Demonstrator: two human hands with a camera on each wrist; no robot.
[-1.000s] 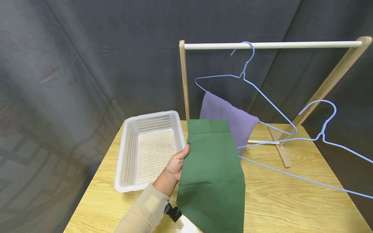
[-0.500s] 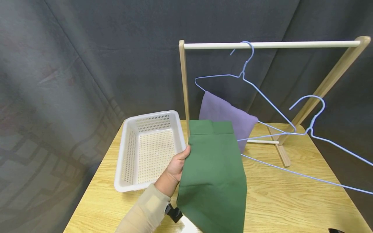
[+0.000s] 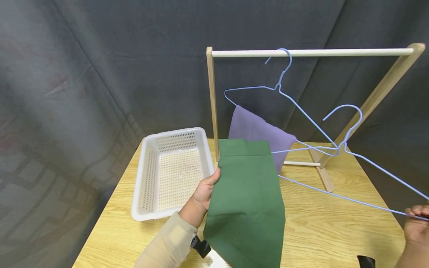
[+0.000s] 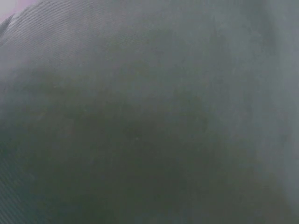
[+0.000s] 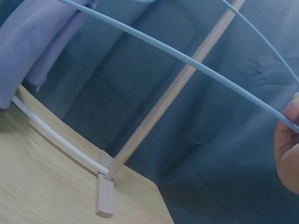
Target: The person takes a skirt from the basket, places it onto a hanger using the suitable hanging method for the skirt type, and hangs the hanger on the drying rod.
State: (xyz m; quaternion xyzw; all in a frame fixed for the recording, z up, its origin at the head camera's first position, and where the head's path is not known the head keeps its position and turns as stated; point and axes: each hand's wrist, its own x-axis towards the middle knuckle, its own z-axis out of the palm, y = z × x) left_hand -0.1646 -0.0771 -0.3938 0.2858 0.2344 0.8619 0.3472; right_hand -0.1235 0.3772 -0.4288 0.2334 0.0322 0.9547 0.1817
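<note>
My left hand (image 3: pixel 204 190) holds a green folded cloth (image 3: pixel 246 197) by its left edge, thumb in front and fingers hidden behind. A seam crosses the cloth near its top. Close fabric (image 4: pixel 149 112) fills the left wrist view. At the right edge of the head view, my right hand (image 3: pixel 417 225) pinches the lower bar of a light blue wire hanger (image 3: pixel 349 132). This hanger slants up, hook at the top, and its left end disappears behind the green cloth. The right wrist view shows the hanger's bar (image 5: pixel 196 64) running to the right hand's fingers (image 5: pixel 286 135).
A wooden rack (image 3: pixel 378 98) with a white rail (image 3: pixel 335 53) stands at the back. From the rail hangs another blue hanger (image 3: pixel 305 113) with a purple cloth (image 3: pixel 259 130) over it. A white perforated basket (image 3: pixel 137 186) sits left on the wooden table (image 3: pixel 321 230).
The blue hanger has moved left, further behind the green cloth, and its hook has risen. My right hand has come into the head view. The left hand and cloth have shifted slightly right.
</note>
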